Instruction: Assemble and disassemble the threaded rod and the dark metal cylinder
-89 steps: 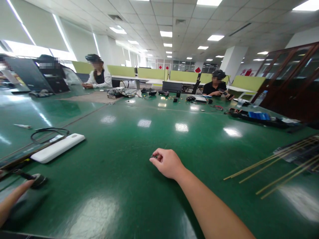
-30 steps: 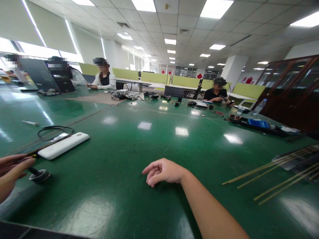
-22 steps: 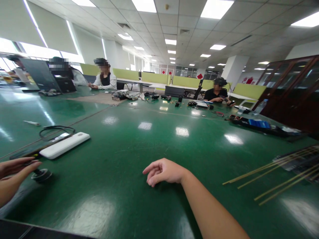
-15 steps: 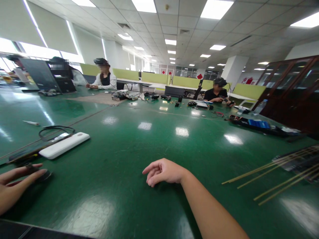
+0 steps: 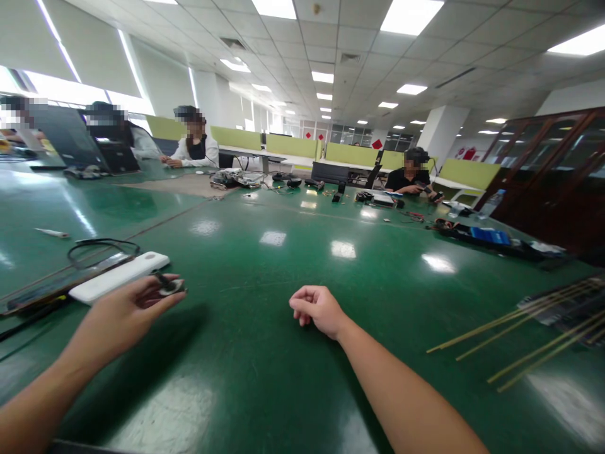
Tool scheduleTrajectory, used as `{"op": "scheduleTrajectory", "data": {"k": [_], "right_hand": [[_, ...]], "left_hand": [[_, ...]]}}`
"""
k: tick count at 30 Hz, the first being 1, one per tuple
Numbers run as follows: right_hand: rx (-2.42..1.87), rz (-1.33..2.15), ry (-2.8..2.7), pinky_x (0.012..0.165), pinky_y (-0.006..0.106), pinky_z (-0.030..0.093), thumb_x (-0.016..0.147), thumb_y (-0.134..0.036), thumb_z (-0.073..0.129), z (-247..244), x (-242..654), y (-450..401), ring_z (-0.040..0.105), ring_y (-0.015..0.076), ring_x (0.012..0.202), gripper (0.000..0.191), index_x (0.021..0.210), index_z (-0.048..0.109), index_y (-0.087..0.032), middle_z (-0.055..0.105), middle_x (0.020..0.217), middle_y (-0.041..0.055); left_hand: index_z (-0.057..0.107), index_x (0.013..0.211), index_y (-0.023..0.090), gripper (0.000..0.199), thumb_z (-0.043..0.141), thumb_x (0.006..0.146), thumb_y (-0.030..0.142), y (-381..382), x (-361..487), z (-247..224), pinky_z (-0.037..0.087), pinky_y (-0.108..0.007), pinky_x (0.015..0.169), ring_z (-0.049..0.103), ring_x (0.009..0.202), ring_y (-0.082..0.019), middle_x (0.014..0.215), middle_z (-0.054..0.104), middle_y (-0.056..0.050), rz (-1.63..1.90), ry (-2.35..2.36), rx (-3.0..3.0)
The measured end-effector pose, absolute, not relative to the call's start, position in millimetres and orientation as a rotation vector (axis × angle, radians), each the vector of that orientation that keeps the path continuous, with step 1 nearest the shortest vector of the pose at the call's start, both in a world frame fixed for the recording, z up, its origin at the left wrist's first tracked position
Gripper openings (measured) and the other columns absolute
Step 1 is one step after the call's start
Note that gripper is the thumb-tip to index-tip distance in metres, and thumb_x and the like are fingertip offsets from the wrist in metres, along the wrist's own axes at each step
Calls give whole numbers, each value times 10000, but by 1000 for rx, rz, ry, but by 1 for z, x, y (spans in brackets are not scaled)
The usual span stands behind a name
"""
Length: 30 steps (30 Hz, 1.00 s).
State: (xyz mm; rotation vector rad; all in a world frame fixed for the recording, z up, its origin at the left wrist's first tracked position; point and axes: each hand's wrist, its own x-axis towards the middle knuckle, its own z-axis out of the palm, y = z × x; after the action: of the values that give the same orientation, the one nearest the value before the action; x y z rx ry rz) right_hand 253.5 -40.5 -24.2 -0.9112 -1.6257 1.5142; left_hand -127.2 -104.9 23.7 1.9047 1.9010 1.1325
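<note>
Between the thumb and fingers of my left hand [image 5: 127,306] is a small dark round part [image 5: 170,287] with a pale disc-like face. Its exact kind I cannot make out. This hand is above the green table [image 5: 246,372], just right of a long white plastic case [image 5: 118,277]. My right hand [image 5: 319,309] is over the middle of the table, its fingers curled in and the thumb against them. Nothing shows in it, and a wide gap separates it from the left hand.
Thin yellowish sticks [image 5: 491,328] lie at the right, and a black cable [image 5: 101,246] at the left. Farther back are a black tray with blue items [image 5: 491,236], a water bottle [image 5: 491,205] and small electronic parts. Several people sit around the table.
My left hand has come in from the left edge, moving right and up with the small dark part. My right hand has shifted slightly right and its fingers have curled closed.
</note>
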Motion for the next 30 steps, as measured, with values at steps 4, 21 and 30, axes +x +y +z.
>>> {"op": "scheduleTrajectory", "data": {"k": [4, 21, 30], "right_hand": [[-928, 1420, -1716, 446, 207, 390, 784, -432, 700, -27, 255, -15, 524, 94, 460, 321, 861, 637, -127, 630, 645, 8], [-1208, 770, -2042, 575, 228, 416, 756, -130, 641, -26, 265, -1, 549, 102, 565, 531, 1249, 494, -260, 604, 736, -56], [-1276, 722, -2082, 587, 235, 371, 754, -157, 655, -21, 265, -1, 530, 112, 594, 449, 1166, 504, -251, 613, 777, -49]], "left_hand": [[630, 1162, 166, 481, 710, 795, 467, -52, -48, 30, 509, -374, 957, 681, 979, -229, 1084, 717, -55, 1158, 1499, 1799], [640, 1160, 275, 287, 663, 877, 320, 2, 39, -11, 451, -302, 877, 601, 962, -179, 1041, 657, -16, 879, 949, 2155], [614, 1102, 274, 328, 735, 798, 252, 6, 40, -17, 448, -284, 833, 609, 913, -169, 991, 663, 21, 833, 1060, 2001]]}}
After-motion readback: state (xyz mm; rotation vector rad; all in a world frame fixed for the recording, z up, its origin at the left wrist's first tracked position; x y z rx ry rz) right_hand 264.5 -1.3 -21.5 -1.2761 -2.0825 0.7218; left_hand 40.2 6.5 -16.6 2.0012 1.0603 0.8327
